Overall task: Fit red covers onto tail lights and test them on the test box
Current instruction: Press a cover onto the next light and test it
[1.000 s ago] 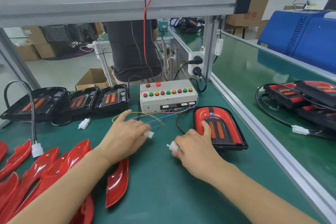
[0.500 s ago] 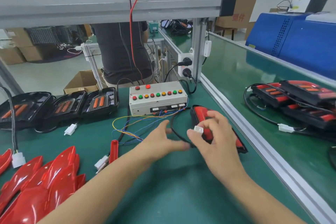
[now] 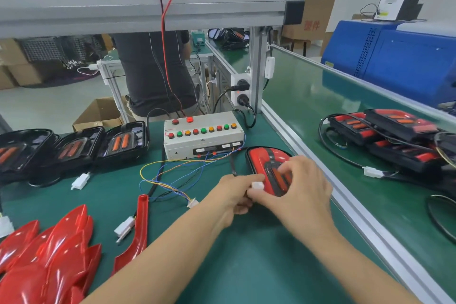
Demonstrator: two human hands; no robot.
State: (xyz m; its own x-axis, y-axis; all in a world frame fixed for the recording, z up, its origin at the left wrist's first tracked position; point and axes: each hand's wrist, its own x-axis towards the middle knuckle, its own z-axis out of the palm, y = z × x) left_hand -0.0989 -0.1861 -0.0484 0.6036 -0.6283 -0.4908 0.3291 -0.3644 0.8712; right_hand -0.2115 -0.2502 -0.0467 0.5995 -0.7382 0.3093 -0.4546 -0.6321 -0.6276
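Observation:
A tail light (image 3: 267, 159) with its red cover fitted lies on the green mat, right of the test box (image 3: 203, 136). My right hand (image 3: 299, 190) rests over its near half and pinches the light's white connector (image 3: 257, 185) at the thumb. My left hand (image 3: 233, 192) curls around the light's near-left edge, touching my right hand. The test box's wire plug (image 3: 193, 203) lies loose on the mat. Loose red covers (image 3: 49, 259) are piled at the near left, with one more red cover (image 3: 138, 227) apart. Several uncovered black tail lights (image 3: 74, 148) stand at the left.
An aluminium rail (image 3: 345, 202) separates the mat from a green conveyor holding covered tail lights (image 3: 385, 136) with cables. A socket post (image 3: 243, 92) stands behind the test box. A person stands beyond the bench. A blue machine (image 3: 404, 61) is at the far right.
My left hand let the test box plug drop onto the mat and moved right. Both hands closed in on the covered tail light, the right still carrying the white connector.

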